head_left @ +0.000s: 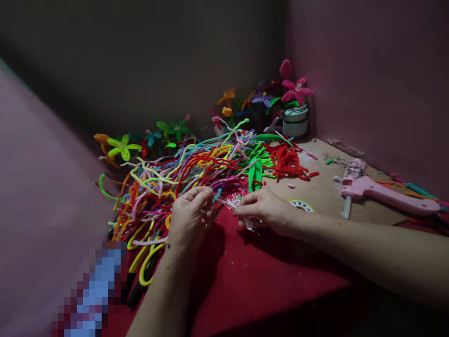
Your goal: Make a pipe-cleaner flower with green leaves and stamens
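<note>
Above the red surface, my right hand (268,210) is closed around a bunch of white flower stamens (234,201), whose small tips stick out on both sides of the fingers. A few thin white strands stretch from that bunch to my left hand (191,213), which pinches their ends between thumb and fingertips. Just behind both hands spreads a large heap of coloured pipe cleaners (196,164). Green pipe-cleaner leaves (255,175) lie close beyond the right hand's fingers.
A pink glue gun (389,191) lies on a brown board (329,187) at right. Near my right wrist is a tape roll (302,205). Yellow-handled pliers (145,264) lie at left. Pipe-cleaner flowers (122,147) and a grey-green container (295,122) stand along the back wall.
</note>
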The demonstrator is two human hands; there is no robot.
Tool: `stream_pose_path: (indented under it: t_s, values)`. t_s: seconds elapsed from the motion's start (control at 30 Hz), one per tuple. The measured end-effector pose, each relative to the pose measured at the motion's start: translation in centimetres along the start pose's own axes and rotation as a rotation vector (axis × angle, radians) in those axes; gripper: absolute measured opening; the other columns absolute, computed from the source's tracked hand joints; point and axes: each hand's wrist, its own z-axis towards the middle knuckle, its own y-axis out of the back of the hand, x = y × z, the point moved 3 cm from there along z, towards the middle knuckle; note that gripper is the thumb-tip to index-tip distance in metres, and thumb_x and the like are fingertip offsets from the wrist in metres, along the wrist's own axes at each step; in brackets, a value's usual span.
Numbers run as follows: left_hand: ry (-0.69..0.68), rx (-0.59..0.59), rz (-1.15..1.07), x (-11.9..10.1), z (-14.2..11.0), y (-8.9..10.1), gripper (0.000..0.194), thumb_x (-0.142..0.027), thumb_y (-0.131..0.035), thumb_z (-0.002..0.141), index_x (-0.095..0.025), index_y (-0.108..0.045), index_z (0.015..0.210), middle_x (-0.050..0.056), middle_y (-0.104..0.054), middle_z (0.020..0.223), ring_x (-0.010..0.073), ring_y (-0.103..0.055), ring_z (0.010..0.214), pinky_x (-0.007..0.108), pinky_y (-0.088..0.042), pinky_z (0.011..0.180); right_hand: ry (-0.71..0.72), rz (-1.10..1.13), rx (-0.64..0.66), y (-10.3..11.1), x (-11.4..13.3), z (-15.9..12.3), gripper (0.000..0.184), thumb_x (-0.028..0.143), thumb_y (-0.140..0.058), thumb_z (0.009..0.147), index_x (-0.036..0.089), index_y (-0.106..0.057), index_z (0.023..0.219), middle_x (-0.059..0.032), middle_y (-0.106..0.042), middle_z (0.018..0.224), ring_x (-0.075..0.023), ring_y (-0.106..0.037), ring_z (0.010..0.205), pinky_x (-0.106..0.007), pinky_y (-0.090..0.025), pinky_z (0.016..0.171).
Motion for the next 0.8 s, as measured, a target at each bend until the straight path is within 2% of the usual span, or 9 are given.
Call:
stream_pose_path:
  t_s: [0.07,0.17,0.27,0.37,0.47,0.57,0.7,0.8]
  values:
    - [0.016,0.014,-0.053,-0.4,0.1,0.5,0.015,-0.019,-0.067,0.059,-0.015,-0.052,0.063,-0.008,-0.042,0.046,0.0019,-0.035,0.034,0.014,-0.027,0.034,-0.011,0.009,-0.02,0.1,0.1,0.0,0.017,0.024,-0.065,0.066,0.014,-0.055,0.057,-0.0019,-0.058,0.049,-0.0056,-0.043,0.036,-0.019,-0.026,0.036]
    - [0.162,0.208,0.013,-0.1,0.1,0.7,0.016,-0.02,-0.067,0.059,-0.014,-0.052,0.061,-0.007,-0.042,0.044,0.0016,-0.033,0.032,0.014,-0.024,0.032,-0.009,0.054,-0.081,0.4,0.3,-0.1,0.018,0.024,-0.065,0.066,0.015,-0.053,0.057,-0.0019,-0.057,0.05,-0.0059,-0.044,0.038,-0.02,-0.026,0.036]
    - [0.276,0.41,0.282,0.9,-0.3,0.2,0.014,-0.024,-0.063,0.063,-0.014,-0.055,0.061,-0.005,-0.043,0.04,0.0035,-0.033,0.029,0.015,-0.021,0.029,0.002,0.083,-0.132,0.8,0.3,0.0,0.016,0.024,-0.064,0.066,0.015,-0.054,0.058,-0.0017,-0.056,0.052,-0.0056,-0.044,0.039,-0.02,-0.026,0.036]
    - [0.271,0.477,0.576,2.1,-0.3,-0.6,0.018,-0.028,-0.059,0.068,-0.014,-0.054,0.057,-0.003,-0.047,0.037,0.0055,-0.035,0.026,0.017,-0.024,0.027,0.031,0.062,-0.126,0.9,0.2,0.1,0.017,0.026,-0.065,0.066,0.014,-0.054,0.059,-0.0004,-0.054,0.05,-0.0038,-0.037,0.036,-0.02,-0.021,0.034]
    - [0.254,0.492,0.747,2.9,-0.1,-1.0,0.021,-0.029,-0.056,0.071,-0.014,-0.054,0.056,-0.002,-0.05,0.038,0.0067,-0.037,0.025,0.018,-0.027,0.026,0.054,0.033,-0.097,0.8,0.2,0.0,0.02,0.026,-0.065,0.066,0.014,-0.052,0.056,0.0013,-0.05,0.046,-0.0027,-0.032,0.034,-0.02,-0.017,0.033]
    - [0.217,0.45,0.77,2.8,0.1,-1.0,0.02,-0.026,-0.052,0.073,-0.013,-0.056,0.058,-0.001,-0.053,0.04,0.0075,-0.04,0.026,0.018,-0.029,0.027,0.038,0.034,-0.078,0.7,0.3,-0.1,0.022,0.026,-0.064,0.066,0.014,-0.05,0.054,0.0021,-0.049,0.043,-0.0026,-0.032,0.033,-0.02,-0.017,0.033]
    - [0.108,0.308,0.676,1.8,0.0,-0.6,0.021,-0.029,-0.053,0.075,-0.013,-0.057,0.064,-0.002,-0.052,0.041,0.0062,-0.039,0.028,0.017,-0.027,0.029,0.025,0.004,-0.06,0.5,0.1,-0.2,0.02,0.027,-0.062,0.068,0.013,-0.052,0.056,0.0013,-0.051,0.044,-0.0024,-0.031,0.032,-0.02,-0.016,0.033]
    - [0.005,0.27,0.501,1.2,-0.2,-0.7,0.02,-0.033,-0.057,0.074,-0.014,-0.059,0.073,-0.003,-0.052,0.043,0.0054,-0.041,0.034,0.016,-0.03,0.034,0.027,-0.016,-0.041,0.4,0.0,-0.1,0.017,0.025,-0.061,0.068,0.012,-0.055,0.057,0.0012,-0.052,0.044,-0.0031,-0.034,0.032,-0.019,-0.018,0.034]
